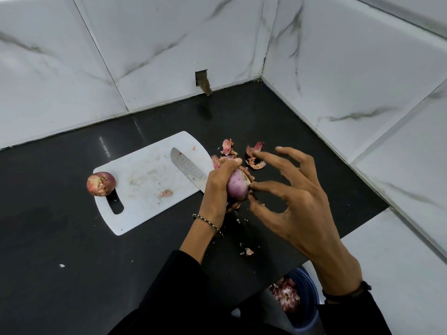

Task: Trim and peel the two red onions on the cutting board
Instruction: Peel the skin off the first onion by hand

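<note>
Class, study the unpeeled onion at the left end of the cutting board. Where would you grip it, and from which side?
Best grip the unpeeled onion round its smooth belly, coming from above with fingers on opposite sides. Its rough end faces upward, likely a poor hold; nothing crowds it.

Knife (pixel 186 169) on cutting board (pixel 145 180)

Mostly peeled onion (pixel 238 187) beside cutting board (pixel 145 176); unpeeled onion (pixel 101 184) at its handle.
</note>
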The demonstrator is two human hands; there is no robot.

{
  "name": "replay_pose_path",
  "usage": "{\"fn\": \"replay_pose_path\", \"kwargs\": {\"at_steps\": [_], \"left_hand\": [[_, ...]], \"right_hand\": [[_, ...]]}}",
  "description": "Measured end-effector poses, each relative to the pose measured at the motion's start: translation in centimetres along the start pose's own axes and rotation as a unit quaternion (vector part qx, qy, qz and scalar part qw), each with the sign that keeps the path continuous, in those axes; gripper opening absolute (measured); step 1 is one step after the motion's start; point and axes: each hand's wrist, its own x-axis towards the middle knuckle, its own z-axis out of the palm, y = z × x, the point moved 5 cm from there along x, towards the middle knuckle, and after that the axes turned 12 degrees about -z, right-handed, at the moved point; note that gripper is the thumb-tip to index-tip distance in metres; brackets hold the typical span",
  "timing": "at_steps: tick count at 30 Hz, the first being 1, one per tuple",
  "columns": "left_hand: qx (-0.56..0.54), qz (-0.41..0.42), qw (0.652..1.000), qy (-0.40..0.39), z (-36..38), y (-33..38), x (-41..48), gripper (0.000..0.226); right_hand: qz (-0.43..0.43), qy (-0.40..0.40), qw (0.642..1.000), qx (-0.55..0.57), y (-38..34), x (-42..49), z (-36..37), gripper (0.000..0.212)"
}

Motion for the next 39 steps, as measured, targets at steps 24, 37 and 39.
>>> {"fn": "replay_pose_path", "kwargs": {"at_steps": [24, 37, 39], "left_hand": [[0.066, -0.026, 0.992, -0.102, 1.0, -0.9, 0.8, 0.057], [-0.032, -0.025, 0.999, -0.034, -0.3, -1.2, 2.9, 0.057], [-0.037, -0.020, 0.999, -0.004, -0.7, -1.1, 3.2, 0.060]], "right_hand": [[0.134, 0.074, 0.987, 0.052, 3.4, -2.0, -0.1, 0.025], [0.212, 0.104, 0.965, 0.113, 4.6, -2.9, 1.5, 0.008], [0.227, 0.102, 0.963, 0.105, 4.9, -3.2, 1.8, 0.011]]}}
